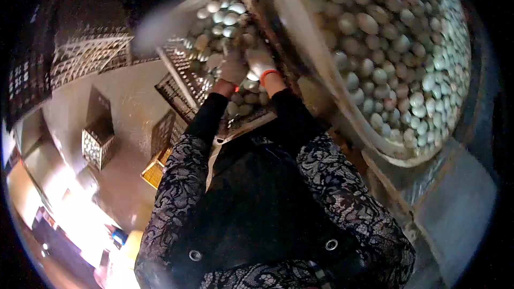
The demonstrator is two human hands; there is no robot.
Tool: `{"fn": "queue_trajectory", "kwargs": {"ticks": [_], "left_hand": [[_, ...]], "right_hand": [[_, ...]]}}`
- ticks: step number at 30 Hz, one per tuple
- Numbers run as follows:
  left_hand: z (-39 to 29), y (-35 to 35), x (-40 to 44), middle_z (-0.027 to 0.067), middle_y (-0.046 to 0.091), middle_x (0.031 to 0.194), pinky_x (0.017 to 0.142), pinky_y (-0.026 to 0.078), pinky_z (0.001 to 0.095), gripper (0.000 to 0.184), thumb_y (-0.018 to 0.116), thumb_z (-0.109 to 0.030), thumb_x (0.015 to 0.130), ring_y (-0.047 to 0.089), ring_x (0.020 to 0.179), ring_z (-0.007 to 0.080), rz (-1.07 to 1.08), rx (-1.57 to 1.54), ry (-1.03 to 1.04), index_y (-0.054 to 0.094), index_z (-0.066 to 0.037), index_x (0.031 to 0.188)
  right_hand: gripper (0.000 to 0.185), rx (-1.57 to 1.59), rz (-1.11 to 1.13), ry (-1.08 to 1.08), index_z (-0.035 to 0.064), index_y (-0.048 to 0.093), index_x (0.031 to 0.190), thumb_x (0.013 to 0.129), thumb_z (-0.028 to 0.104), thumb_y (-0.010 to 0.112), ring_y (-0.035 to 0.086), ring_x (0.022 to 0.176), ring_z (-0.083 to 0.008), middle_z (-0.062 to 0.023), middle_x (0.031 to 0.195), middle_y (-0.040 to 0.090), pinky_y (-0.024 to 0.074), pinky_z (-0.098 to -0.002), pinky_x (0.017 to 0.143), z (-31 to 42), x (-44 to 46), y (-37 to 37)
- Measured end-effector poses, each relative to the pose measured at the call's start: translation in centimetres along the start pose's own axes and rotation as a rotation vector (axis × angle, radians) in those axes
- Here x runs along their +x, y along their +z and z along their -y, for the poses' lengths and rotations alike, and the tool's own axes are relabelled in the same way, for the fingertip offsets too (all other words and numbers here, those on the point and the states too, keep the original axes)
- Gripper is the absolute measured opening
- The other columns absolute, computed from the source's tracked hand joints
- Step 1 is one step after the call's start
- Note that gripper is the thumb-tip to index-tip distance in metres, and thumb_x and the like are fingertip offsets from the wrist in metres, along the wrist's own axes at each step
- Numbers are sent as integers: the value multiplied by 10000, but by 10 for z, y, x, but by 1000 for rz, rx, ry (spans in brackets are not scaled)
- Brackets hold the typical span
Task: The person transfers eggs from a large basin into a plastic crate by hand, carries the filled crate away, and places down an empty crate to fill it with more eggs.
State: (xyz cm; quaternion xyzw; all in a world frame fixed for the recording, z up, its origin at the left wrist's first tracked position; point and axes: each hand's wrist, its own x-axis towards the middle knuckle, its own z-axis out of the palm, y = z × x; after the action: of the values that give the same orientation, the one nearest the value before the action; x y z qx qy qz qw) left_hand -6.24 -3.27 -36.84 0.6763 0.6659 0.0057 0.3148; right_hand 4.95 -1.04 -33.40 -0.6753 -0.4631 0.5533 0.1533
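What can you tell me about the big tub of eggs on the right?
The big tub is pale and smooth-looking, perhaps plastic, with a rounded corner and a rim that looks grimy in places. It holds a great many loose eggs, some whitish or pale green, others brownish. It stands to the right of the crate, where both hands are; neither hand touches the tub. Its far end runs out of view, and its base and depth can't be made out.
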Motion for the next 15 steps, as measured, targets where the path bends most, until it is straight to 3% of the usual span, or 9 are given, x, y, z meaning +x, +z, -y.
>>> {"fn": "queue_trajectory", "kwargs": {"ticks": [1, 3, 4, 6, 7, 9, 10, 12, 15], "left_hand": [[-5, -3, 3, 326, 402, 1324, 838, 498, 465, 777, 545, -144, 818, 570, 1041, 413, 37, 65, -2, 104, 21, 1436], [-27, -36, 0, 306, 480, 1261, 812, 504, 470, 746, 546, -146, 815, 592, 1006, 398, 132, 164, 0, 152, 59, 1414], [18, 20, 17, 262, 581, 1127, 780, 511, 455, 559, 510, -153, 830, 614, 944, 364, -425, 333, 416, 366, 41, 1334], [24, 19, 23, 247, 599, 1090, 780, 514, 441, 462, 487, -168, 841, 618, 937, 348, -359, 449, 490, 452, 32, 1256], [27, 13, 28, 197, 590, 1136, 823, 495, 419, 457, 480, -202, 863, 600, 984, 315, -290, 571, 460, 459, 1, 1272], [39, 7, 42, 99, 573, 1226, 910, 456, 376, 448, 468, -270, 905, 565, 1077, 250, -142, 810, 424, 472, -62, 1302], [5, -28, 21, 125, 607, 1101, 796, 493, 380, 366, 509, -243, 876, 604, 960, 276, -84, 588, 285, 549, -60, 1191], [-66, -117, -27, 151, 638, 971, 679, 528, 377, 265, 589, -184, 828, 643, 847, 302, -209, 126, 279, 636, -76, 1066], [-137, -189, -68, 127, 635, 993, 732, 523, 372, 250, 647, -76, 786, 635, 871, 309, -598, -325, 613, 643, -71, 1035]], "right_hand": [[657, -154, -112, 107, 26, 286, 1406, 850, 261, 543, 391, 1270, -385, -239, 1389, 390, 335, -387, 1056, -18, 18, 11], [549, -424, -131, -109, 15, 392, 1344, 858, 234, 521, 431, 1231, -384, -247, 1336, 444, 358, -400, 1039, -18, 0, 12], [477, -771, 134, -177, 22, 455, 1291, 866, 229, 517, 467, 1185, -383, -239, 1275, 492, 386, -409, 1007, -9, -12, 0], [339, -929, 176, -250, 32, 585, 1133, 870, 245, 559, 553, 1047, -367, -204, 1094, 597, 457, -410, 899, 17, -66, -22], [317, -81, -262, -334, 28, 583, 1115, 864, 222, 588, 573, 983, -364, -193, 1046, 605, 470, -395, 854, 13, -97, -20], [215, 26, -111, -532, 22, 604, 1070, 900, 142, 550, 614, 961, -281, -148, 1007, 627, 471, -343, 854, 53, -165, -67], [203, 121, 74, -536, 41, 609, 1081, 909, 131, 548, 625, 959, -198, -107, 978, 647, 484, -309, 839, 82, -202, -102], [190, 157, -28, -534, 67, 628, 1053, 891, 152, 577, 616, 936, -244, -93, 986, 650, 469, -320, 853, 90, -248, -149], [195, 135, -388, -388, 62, 637, 1065, 894, 131, 575, 631, 926, -223, -69, 976, 675, 488, -306, 828, 78, -281, -220]]}}
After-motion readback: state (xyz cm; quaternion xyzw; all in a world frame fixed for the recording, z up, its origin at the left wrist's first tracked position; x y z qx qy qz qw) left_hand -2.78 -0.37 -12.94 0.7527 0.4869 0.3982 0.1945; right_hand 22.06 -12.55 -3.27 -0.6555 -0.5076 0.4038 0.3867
